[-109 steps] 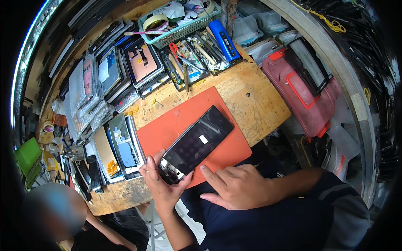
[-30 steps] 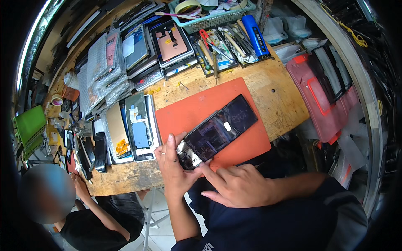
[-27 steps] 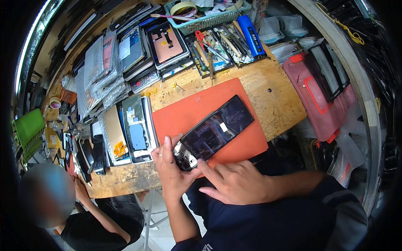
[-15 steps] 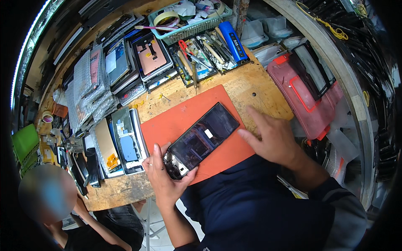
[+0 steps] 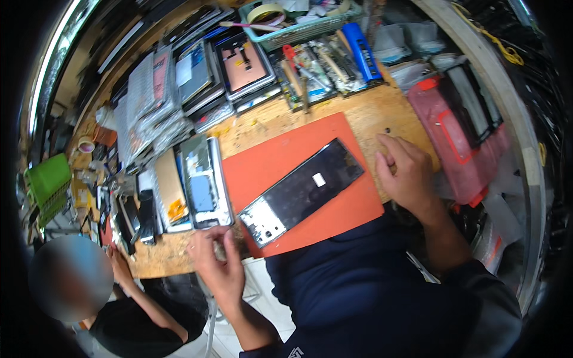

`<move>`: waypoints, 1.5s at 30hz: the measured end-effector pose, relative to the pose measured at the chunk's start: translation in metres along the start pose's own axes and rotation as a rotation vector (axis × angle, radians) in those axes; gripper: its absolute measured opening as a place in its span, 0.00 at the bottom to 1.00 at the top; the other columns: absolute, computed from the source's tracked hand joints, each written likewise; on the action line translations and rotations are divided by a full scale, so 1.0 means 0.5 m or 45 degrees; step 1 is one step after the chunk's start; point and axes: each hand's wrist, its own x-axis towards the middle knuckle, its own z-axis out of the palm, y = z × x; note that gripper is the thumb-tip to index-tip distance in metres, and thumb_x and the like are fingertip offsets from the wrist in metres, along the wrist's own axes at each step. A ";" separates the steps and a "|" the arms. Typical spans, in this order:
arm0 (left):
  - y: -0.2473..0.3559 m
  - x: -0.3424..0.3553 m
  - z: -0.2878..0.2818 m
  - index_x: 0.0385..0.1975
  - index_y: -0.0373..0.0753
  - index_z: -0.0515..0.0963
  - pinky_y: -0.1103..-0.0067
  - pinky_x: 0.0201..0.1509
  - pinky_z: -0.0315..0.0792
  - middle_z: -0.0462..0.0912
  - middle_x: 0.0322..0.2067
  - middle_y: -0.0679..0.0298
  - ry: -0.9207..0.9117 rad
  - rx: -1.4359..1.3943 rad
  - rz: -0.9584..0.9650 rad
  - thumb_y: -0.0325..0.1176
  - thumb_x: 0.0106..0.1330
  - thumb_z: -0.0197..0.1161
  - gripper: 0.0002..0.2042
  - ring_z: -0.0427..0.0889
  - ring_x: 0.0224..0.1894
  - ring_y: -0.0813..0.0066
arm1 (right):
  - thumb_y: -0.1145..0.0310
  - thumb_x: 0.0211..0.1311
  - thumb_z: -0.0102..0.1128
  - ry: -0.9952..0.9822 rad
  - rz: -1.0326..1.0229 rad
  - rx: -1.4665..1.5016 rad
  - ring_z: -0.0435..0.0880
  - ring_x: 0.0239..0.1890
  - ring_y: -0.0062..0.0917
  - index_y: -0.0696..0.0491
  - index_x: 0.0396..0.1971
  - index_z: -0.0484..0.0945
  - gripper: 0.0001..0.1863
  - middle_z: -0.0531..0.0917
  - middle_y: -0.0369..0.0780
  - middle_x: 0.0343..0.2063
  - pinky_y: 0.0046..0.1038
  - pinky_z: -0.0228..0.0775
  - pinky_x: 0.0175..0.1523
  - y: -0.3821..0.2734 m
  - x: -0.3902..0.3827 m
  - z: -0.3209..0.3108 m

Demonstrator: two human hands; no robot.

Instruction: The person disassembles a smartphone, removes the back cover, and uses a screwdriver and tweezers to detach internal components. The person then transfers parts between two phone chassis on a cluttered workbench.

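Note:
A dark smartphone [image 5: 304, 188] lies slantwise on an orange-red work mat [image 5: 286, 152]. Metal parts show bare at its lower-left end, and a small white patch stands out on its dark face. My left hand [image 5: 219, 262] is off the phone, at the table's front edge just left of the mat, fingers loosely bent and thumb apart, with nothing visible in it. Beyond the phone's right end, my right hand [image 5: 409, 176] hovers by the mat's right edge. Its fingers are curled, the thumb stands apart from them, and no object shows in it.
Left of the mat sit tablet-like panels [image 5: 203, 185], with bubble-wrapped stacks [image 5: 143, 113] behind. Tool trays [image 5: 310, 74], a blue device [image 5: 361, 53] and a teal basket [image 5: 298, 34] line the back. A red case [image 5: 456, 137] stands right. Another person [image 5: 137, 298] sits at left.
My left hand has let go of the phone and drawn left to the table edge. My right hand's outstretched fingers have curled in. The whole view has shifted somewhat.

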 end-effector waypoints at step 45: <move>0.059 0.140 0.060 0.34 0.34 0.84 0.58 0.50 0.72 0.88 0.35 0.50 -0.649 0.238 0.146 0.30 0.64 0.71 0.06 0.86 0.41 0.45 | 0.70 0.61 0.72 -0.003 -0.055 0.100 0.87 0.32 0.41 0.57 0.46 0.85 0.14 0.84 0.43 0.32 0.41 0.79 0.37 0.008 0.014 0.022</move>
